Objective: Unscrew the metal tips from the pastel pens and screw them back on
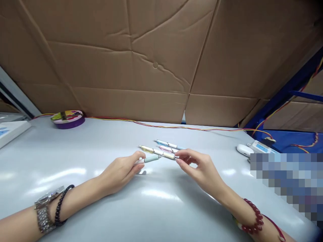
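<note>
My left hand is closed around a white and pale green pen, its tip pointing right. That tip overlaps a white and yellow pen in this view; I cannot tell if they touch. Thumb and forefinger of my right hand pinch the tip end of the yellow pen, where a thin dark point shows between them. Just behind lie a white and pink pen and a white and blue pen, both roughly parallel to the yellow one. My right fingers partly hide the pink pen's end.
The white tabletop is glossy. A round purple tin sits at back left. Red and yellow wires run along the rear edge before a cardboard wall. A white rounded device and a power strip are at right.
</note>
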{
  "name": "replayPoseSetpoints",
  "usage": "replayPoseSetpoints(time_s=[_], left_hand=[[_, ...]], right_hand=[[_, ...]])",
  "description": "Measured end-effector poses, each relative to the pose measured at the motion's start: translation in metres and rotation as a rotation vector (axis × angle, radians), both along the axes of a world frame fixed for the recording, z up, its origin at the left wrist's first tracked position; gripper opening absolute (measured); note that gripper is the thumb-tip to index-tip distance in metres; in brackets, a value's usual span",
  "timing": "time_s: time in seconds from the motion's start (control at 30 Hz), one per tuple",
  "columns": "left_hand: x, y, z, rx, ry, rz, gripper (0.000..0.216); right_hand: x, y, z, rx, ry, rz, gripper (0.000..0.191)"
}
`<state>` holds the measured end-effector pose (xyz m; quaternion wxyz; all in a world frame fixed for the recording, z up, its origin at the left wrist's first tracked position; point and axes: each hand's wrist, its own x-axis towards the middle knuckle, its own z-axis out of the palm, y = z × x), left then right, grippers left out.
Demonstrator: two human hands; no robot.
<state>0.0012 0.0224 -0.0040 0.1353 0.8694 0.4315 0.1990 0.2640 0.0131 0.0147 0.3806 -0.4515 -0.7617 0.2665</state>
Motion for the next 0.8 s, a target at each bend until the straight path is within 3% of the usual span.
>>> replayPoseSetpoints(time_s=[0.17,0.57,0.67,0.8], left_hand=[[0.0,0.001,-0.003,0.011,0.024,-0.063,0.029],[0.003,0.0,0.0,-0.002,0.087,-0.189,0.026],[0.003,0.001,-0.002,-0.011,0.094,-0.195,0.025],[0.002,0.001,-0.003,-0.006,0.125,-0.201,0.024]], right_hand=[[-0.009,-0.008,-0.002,-0.052,0.129,0.031,0.01],[-0.016,-0.011,-0.012,-0.046,0.078,0.122,0.009],[-0.016,-0.01,-0.015,-0.007,0.035,0.111,0.01],[-0.015,-0.007,-0.02,0.156,-0.077,0.143,0.008]])
